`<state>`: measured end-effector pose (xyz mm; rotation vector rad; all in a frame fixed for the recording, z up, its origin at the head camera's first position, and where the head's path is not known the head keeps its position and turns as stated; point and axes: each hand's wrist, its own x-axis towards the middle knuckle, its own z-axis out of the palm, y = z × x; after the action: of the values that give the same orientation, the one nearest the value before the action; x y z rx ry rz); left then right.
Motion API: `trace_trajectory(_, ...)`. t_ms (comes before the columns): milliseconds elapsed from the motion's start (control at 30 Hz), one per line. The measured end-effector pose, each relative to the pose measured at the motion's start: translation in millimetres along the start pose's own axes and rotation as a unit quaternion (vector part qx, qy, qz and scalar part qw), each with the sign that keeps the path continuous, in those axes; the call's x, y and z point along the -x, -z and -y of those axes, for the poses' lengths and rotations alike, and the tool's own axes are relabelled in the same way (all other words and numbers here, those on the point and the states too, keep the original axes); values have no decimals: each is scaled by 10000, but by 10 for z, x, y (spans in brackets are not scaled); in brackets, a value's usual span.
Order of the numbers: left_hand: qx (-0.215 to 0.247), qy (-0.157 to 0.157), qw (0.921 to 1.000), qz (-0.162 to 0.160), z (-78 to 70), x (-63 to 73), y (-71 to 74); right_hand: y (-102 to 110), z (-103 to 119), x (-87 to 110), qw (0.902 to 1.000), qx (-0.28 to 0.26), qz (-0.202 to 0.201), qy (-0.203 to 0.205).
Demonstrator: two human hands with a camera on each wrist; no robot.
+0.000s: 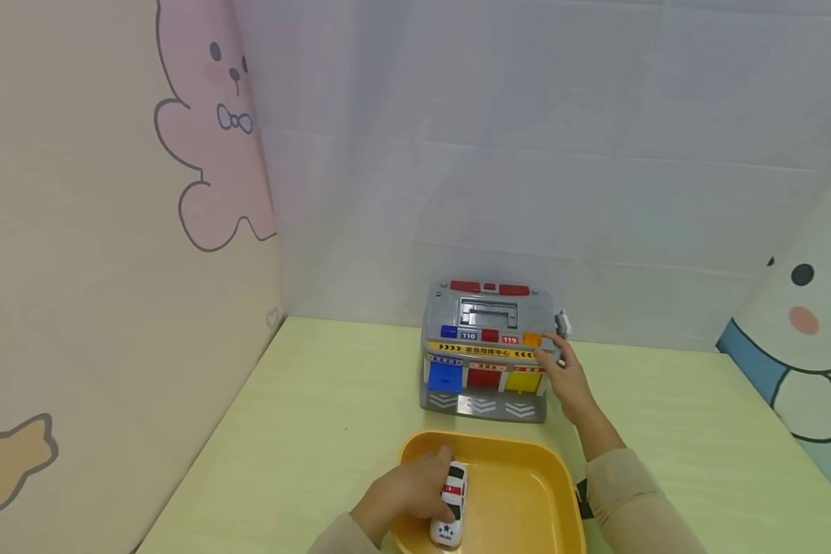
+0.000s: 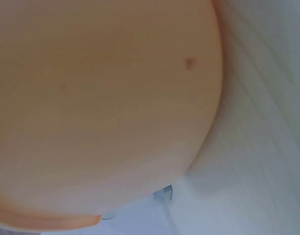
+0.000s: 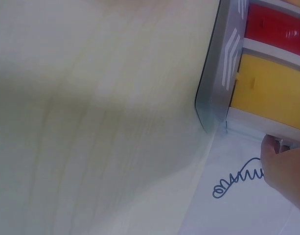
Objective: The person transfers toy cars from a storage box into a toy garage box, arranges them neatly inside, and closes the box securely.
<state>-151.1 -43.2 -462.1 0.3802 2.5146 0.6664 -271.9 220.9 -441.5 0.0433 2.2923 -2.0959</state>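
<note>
In the head view, my left hand (image 1: 415, 486) grips a white toy police car (image 1: 450, 514) from its left side, with the thumb and fingers on either side of it. The car sits inside a yellow tray (image 1: 568, 492). My right hand (image 1: 566, 377) holds the front right corner of a grey toy garage (image 1: 540, 308), close to its orange button. Blue, red and yellow doors (image 1: 524, 381) line the garage's front. The right wrist view shows the fingertips of that hand at the garage's end, beside the yellow door (image 3: 267, 90). Skin fills most of the left wrist view.
The garage stands towards the back of a pale green table (image 1: 339, 385), near the white back curtain (image 1: 498, 177). A white piece (image 1: 563, 323) sticks out from the garage's right side. Cartoon-printed cloth (image 1: 111, 231) bounds the table at the left.
</note>
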Motion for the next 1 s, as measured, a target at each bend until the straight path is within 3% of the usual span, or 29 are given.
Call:
trace_trajectory(300, 867, -89, 9959, 237, 51, -24, -31, 39, -178, -107, 9996, 219, -77, 135)
trace_trajectory(567, 1119, -484, 9924, 143, 87, -37, -18, 31, -210, -109, 9992, 294, -78, 242)
trace_trajectory(867, 1384, -361, 9897, 73, 74, -13, 41, 28, -224, -121, 9993, 242, -158, 248)
trace_trajectory(1000, 1574, -475, 9864, -18, 89, 8, 75, 24, -216, -116, 9993, 249, -126, 261)
